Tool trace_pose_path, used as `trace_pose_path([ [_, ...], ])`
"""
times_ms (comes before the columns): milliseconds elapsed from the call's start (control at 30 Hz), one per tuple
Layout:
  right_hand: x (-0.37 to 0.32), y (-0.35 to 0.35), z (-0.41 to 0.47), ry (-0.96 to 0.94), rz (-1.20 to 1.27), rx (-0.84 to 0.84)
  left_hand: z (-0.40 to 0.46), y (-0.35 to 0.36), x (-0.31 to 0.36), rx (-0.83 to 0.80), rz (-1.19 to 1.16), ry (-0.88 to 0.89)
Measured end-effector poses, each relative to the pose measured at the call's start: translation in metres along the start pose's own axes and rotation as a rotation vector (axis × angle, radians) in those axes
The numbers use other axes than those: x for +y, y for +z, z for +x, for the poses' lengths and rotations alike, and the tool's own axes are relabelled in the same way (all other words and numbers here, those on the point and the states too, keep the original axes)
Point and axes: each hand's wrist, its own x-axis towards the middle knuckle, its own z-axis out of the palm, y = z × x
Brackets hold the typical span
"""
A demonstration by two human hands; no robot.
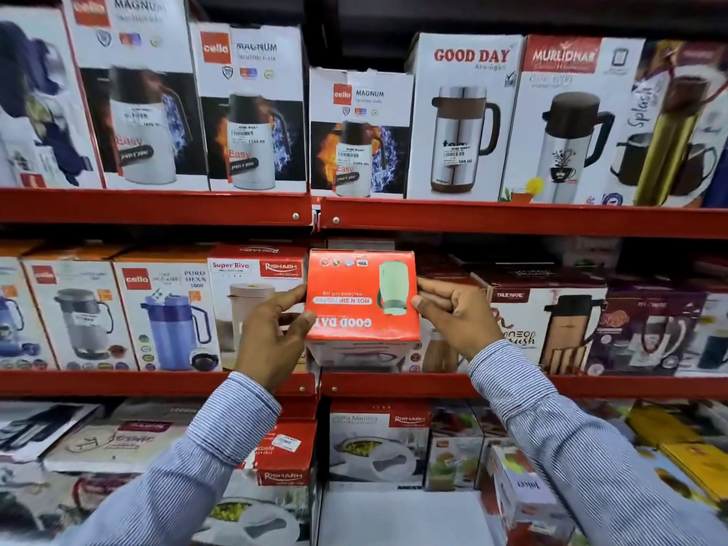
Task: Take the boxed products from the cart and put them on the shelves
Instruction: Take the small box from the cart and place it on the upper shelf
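Observation:
A red Good Day jug box (354, 297) is held upside down at the middle shelf (512, 386), its print inverted and its red end facing me. My left hand (272, 333) grips its left side and my right hand (457, 317) grips its right side. The box sits in a gap between a Rishabh Super Riva box (252, 285) on the left and a Trueware box (551, 321) on the right. Its lower end is level with the shelf's front, and I cannot tell whether it rests on the shelf. The cart is out of view.
The top shelf (512, 218) carries Cello Magnum boxes (252, 108), a Good Day flask box (461, 116) and a Murlidhar box (567, 120). Cello jug boxes (169, 309) fill the middle shelf's left. Casserole boxes (378, 443) lie on the bottom shelf, with a bare white patch (402, 518) in front.

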Motion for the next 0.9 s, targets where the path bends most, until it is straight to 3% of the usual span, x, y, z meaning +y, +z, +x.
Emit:
trace_pose_path([
  [500,-0.001,0.018,0.066,0.043,-0.017,0.003,0.067,0.014,0.005,-0.041,-0.010,-0.088],
  [733,0.006,0.021,0.080,0.052,0.002,-0.025,0.082,0.031,0.006,-0.022,0.158,-0.020],
  [900,0.014,0.026,0.086,0.004,-0.163,-0.025,0.084,0.039,0.005,-0.008,0.288,0.009],
])
